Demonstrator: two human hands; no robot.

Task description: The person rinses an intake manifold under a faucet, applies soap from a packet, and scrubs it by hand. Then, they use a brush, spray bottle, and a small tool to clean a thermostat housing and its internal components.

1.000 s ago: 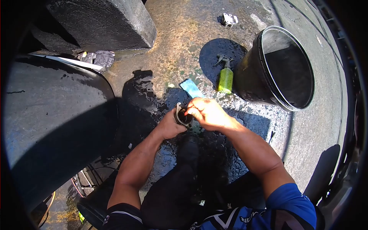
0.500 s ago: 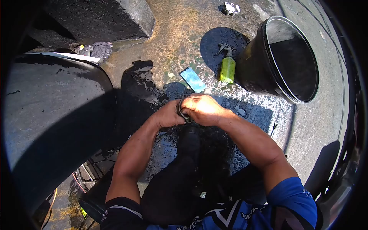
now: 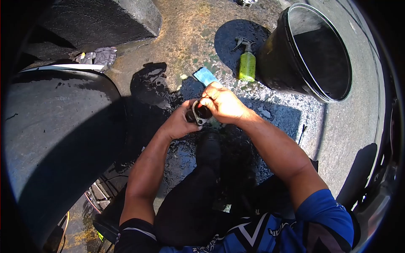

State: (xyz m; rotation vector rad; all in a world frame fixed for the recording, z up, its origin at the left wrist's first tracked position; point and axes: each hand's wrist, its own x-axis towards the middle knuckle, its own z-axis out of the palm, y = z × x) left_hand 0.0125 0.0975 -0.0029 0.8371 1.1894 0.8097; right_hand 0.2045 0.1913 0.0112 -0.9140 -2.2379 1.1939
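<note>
A dark round metal part [image 3: 201,120] with a pale flange and a round opening is held over the wet ground. My left hand [image 3: 178,123] is closed around its left side, thumb below. At the upper right rim, my right hand [image 3: 228,106] is closed, with its fingertips reaching into the opening; whether anything else is pinched there is hidden. Just beyond my hands lies a flat light-blue piece [image 3: 205,76], partly covered by my right fingers. A spray bottle [image 3: 247,68] of yellow-green liquid stands farther right.
A large black bucket [image 3: 276,63] leans at the right, beside the bottle. On the left is a big dark curved panel [image 3: 63,109], with a concrete block [image 3: 139,21] behind it. A small metallic piece [image 3: 248,2] is cut off by the top edge.
The metal part has turned so its round opening faces up toward me. My right hand has shifted up to the rim. The camera view has tilted slightly, moving the surroundings upward.
</note>
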